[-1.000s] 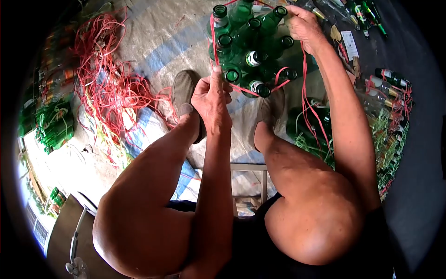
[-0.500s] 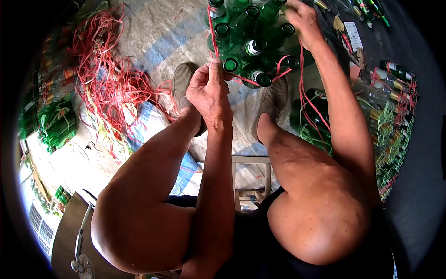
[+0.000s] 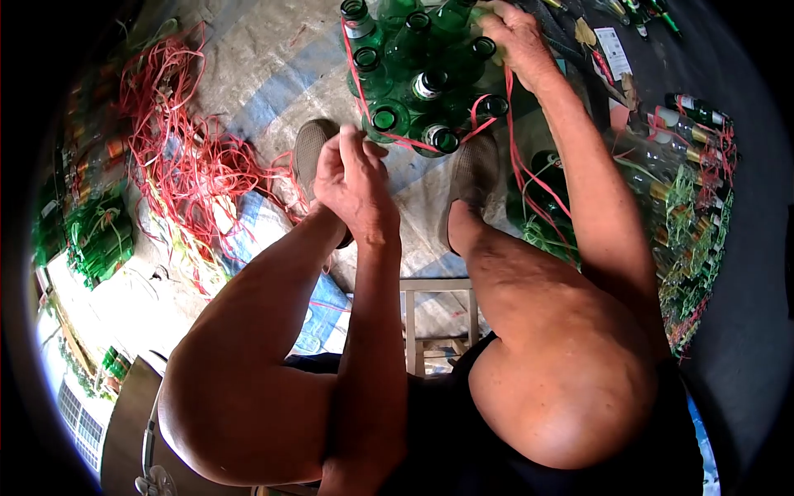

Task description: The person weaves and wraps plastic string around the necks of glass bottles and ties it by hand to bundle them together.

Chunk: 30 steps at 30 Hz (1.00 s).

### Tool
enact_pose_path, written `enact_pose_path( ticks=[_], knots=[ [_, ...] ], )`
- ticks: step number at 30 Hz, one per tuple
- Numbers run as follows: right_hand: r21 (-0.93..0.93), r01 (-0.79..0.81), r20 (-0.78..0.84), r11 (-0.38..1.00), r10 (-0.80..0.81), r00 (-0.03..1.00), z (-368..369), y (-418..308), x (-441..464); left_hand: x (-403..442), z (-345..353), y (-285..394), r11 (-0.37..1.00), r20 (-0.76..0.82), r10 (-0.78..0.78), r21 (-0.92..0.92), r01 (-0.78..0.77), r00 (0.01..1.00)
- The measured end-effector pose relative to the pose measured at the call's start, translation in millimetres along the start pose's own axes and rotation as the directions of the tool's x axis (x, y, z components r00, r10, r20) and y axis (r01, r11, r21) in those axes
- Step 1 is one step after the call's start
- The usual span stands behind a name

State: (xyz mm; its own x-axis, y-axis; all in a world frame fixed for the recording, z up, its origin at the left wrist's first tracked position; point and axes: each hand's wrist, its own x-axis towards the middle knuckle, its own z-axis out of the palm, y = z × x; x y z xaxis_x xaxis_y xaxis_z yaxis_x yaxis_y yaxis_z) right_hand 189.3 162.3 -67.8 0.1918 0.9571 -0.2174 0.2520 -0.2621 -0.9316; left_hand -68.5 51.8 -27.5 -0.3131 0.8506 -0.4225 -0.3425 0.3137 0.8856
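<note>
Left hand (image 3: 356,182) free of the strap: fingers bent, thumb raised, nothing I can see in its grasp, it sits just short of the nearest bottles on my remote feed. Half a second ago its thumb and fingers pinched the red strap (image 3: 403,141) at the near-left corner; now the strap runs past that corner without it. I take this to mean that side is keeping its line unaided, leaving the left hand unoccupied.

Just beyond, green bottles (image 3: 413,41) stand clustered in front of the person, mouths toward my camera, the strap passing around the near and left outer ones, close by the grey-brown shoes (image 3: 314,153). At the cluster's far right, the right hand (image 3: 521,45) curls against the bottles; I cannot tell whether it grips glass, strap or both. Doubled red strands (image 3: 511,136) hang below it.

Farther out, a tangled red heap (image 3: 169,124) lies to the left on the pale floor sheet (image 3: 269,50). More bottles (image 3: 695,136) lie massed at right, and a white paper slip (image 3: 610,51) rests on the dark ground toward the top.
</note>
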Motion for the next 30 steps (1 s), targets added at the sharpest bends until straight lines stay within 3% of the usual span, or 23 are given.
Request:
enact_pose_path(
  ticks=[2,3,4,6,7,9,10,11,12,15,16,18,21,24,30],
  knots=[
    [0.05,0.117,-0.03,0.992,-0.116,0.993,1.5,1.0,-3.4,-15.4,-3.4,-18.2,0.994,-0.032,0.095,0.05,-0.093,0.995],
    [0.124,-0.028,0.038,0.992,0.023,0.999,-3.5,-5.6,-9.3,-28.3,-4.5,-21.3,0.974,-0.012,0.118,0.198,-0.114,0.993],
    [0.106,-0.039,0.039,0.994,0.035,0.999,-4.4,-4.8,-9.2,-41.1,-5.2,-32.4,0.974,0.053,0.161,0.154,-0.167,0.986],
    [0.069,-0.063,0.04,0.996,0.061,0.997,-4.7,-1.8,-11.5,-64.6,-7.4,-47.0,0.92,0.203,0.165,0.321,-0.225,0.965],
    [0.122,-0.136,0.065,0.983,0.128,0.99,-7.5,-4.9,-14.2,-75.1,-1.5,-51.9,0.87,0.254,0.212,0.391,-0.301,0.944],
    [0.049,-0.095,0.037,0.994,0.094,0.995,-7.6,-14.5,-25.2,-84.1,15.4,-58.8,0.745,0.353,0.377,0.433,-0.507,0.856],
    [0.012,-0.068,0.024,0.998,0.068,0.997,-9.1,-18.8,-23.9,-91.4,20.1,-60.6,0.796,0.358,0.251,0.453,-0.402,0.899],
    [-0.058,0.077,0.016,0.995,-0.076,0.997,-9.3,-12.8,-20.9,-89.0,27.1,-63.2,0.715,0.402,0.329,0.484,-0.503,0.854],
    [-0.112,0.225,-0.029,0.968,-0.23,0.973,-6.9,-4.0,-17.1,-90.3,33.9,-55.7,0.722,0.422,0.248,0.52,-0.456,0.872],
    [-0.185,0.234,-0.051,0.955,-0.247,0.968,-5.3,-7.2,-19.7,-94.5,50.6,-49.6,0.723,0.436,0.104,0.584,-0.369,0.894],
    [-0.246,0.222,-0.058,0.944,-0.243,0.968,-4.4,-9.6,-22.3,-93.9,54.9,-51.9,0.709,0.446,0.124,0.585,-0.393,0.887],
    [-0.246,0.264,-0.109,0.933,-0.297,0.949,1.7,-10.3,-27.7,-85.2,65.4,-56.1,0.588,0.465,0.346,0.57,-0.574,0.815],
    [-0.201,0.237,-0.129,0.95,-0.265,0.955,5.2,-7.3,-31.5,-76.1,75.9,-57.8,0.539,0.472,0.365,0.596,-0.596,0.802],
    [-0.152,0.189,-0.07,0.97,-0.201,0.977,2.8,-1.3,-29.8,-69.6,85.3,-63.3,0.645,0.42,0.277,0.585,-0.491,0.864],
    [-0.186,0.168,-0.066,0.968,-0.183,0.981,-2.4,-2.4,-35.5,-62.1,83.7,-72.2,0.597,0.405,0.366,0.588,-0.546,0.837]
  ],
)
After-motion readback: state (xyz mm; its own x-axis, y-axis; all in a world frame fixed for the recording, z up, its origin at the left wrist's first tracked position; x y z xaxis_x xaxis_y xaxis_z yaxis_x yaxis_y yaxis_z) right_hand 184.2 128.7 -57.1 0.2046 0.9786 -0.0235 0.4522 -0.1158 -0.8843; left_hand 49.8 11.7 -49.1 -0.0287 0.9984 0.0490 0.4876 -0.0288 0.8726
